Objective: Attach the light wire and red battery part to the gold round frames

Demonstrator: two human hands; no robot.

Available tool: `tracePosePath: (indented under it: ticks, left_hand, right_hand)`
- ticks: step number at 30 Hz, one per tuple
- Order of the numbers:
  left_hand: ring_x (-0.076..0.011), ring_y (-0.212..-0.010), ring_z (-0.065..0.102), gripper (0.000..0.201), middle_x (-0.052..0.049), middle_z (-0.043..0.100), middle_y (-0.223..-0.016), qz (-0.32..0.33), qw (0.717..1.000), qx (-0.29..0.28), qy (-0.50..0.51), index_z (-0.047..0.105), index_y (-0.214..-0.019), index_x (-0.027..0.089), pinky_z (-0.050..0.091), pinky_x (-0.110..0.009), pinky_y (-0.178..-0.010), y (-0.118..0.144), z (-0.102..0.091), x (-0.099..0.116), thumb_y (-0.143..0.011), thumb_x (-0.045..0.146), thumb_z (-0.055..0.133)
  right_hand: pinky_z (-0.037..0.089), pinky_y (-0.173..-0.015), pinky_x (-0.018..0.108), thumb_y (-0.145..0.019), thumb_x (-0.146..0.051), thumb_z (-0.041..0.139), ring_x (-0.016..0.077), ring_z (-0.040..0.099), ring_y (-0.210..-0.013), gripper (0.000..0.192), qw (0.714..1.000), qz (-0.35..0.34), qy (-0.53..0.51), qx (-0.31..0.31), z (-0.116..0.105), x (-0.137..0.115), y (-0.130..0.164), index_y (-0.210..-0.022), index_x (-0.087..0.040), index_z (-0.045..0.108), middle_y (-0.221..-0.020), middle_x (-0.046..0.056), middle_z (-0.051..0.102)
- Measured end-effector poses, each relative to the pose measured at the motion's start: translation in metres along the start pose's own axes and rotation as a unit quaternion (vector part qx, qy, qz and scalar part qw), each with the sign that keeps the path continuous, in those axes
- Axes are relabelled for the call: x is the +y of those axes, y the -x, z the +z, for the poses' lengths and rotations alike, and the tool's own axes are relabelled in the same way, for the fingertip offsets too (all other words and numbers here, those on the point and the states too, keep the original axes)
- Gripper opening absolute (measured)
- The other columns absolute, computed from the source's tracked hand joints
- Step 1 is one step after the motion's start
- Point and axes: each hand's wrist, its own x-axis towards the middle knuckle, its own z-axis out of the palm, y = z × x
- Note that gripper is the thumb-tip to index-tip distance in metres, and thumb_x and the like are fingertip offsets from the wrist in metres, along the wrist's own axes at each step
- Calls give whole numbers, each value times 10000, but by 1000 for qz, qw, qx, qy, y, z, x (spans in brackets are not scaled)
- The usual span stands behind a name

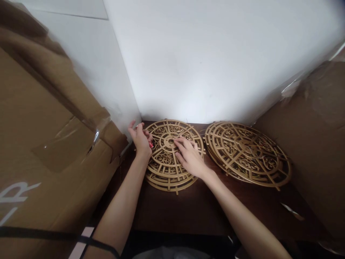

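A round gold openwork panel (167, 175) with scrollwork and a central hub lies on top of another such panel on the dark table. My left hand (140, 141) is over its left edge, with some fingers curled around a small red object (151, 145); the rest of that object is hidden, so its kind is unclear. My right hand (190, 157) rests on the panel right of the hub, fingers apart, fingertips near the centre hole. Nothing shows in its grip.
A second stack of gold round panels (244, 144) lies to the right, with thin wires on it. Cardboard boxes (54, 118) (309, 118) stand on both sides, and a white wall (199, 61) rises behind. A small thin blade-like piece (292, 211) lies on the table (183, 214) at right.
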Motion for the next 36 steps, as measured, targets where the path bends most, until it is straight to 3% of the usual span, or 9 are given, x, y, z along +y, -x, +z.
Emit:
tracePosePath:
  ticks: [3,8,15,20,26,28,31,36]
  left_hand:
    - [-14,-461,384,285,21,488,-882,12,1000,17,6,397,-1034,243,215,-132,-333,0,0,0,-779,194,512]
    - [-31,-476,421,253,16,508,-878,6,1000,-12,26,415,-1018,229,233,-148,-331,0,0,1,-786,199,513]
    - [-28,-470,439,285,38,505,-803,-14,997,-10,78,421,-976,229,231,-148,-351,0,0,3,-743,175,576]
    - [-26,-476,439,366,54,493,-751,-30,993,-27,107,415,-995,235,231,-141,-370,2,1,7,-693,79,553]
    - [-39,-439,398,382,66,470,-663,-56,993,-21,107,413,-973,229,202,-145,-369,-1,1,6,-654,65,545]
    - [-43,-434,394,359,59,491,-657,-62,992,-21,108,419,-958,226,197,-146,-370,-1,1,5,-657,71,537]
    - [-47,-427,383,278,41,515,-651,-84,989,-39,119,439,-933,214,194,-145,-370,-2,-1,5,-691,100,516]
    - [-42,-411,331,91,40,440,-590,-174,966,-116,154,480,-859,184,160,-137,-349,-3,-2,7,-772,189,506]
  right_hand:
    - [288,-1044,440,-900,-144,335,244,319,-1352,439,1000,-14,1,1,1,2,0,-1329,-149,428,-1327,144,468]
    - [274,-1051,463,-868,-95,337,257,301,-1364,479,1000,-6,7,-1,1,0,0,-1337,-145,422,-1311,154,470]
    - [254,-1053,508,-909,-185,339,295,259,-1379,482,999,44,25,11,5,1,0,-1389,-145,362,-1299,162,458]
    - [300,-1024,477,-899,-201,395,273,396,-1271,430,997,61,1,45,5,-2,0,-1323,-174,460,-1239,130,512]
    - [365,-969,418,-881,-180,452,224,537,-1092,270,984,69,-87,137,3,-3,0,-1071,-209,641,-1095,66,619]
    - [368,-967,407,-888,-163,435,209,550,-1090,271,987,34,-98,123,2,-2,0,-1032,-223,657,-1069,55,636]
    - [359,-989,403,-885,-138,417,208,515,-1169,332,994,-12,-81,79,1,0,-1,-1147,-203,608,-1180,71,611]
    - [297,-1061,447,-874,-137,402,227,397,-1315,448,999,-4,-36,32,3,3,-1,-1315,-164,472,-1345,98,517]
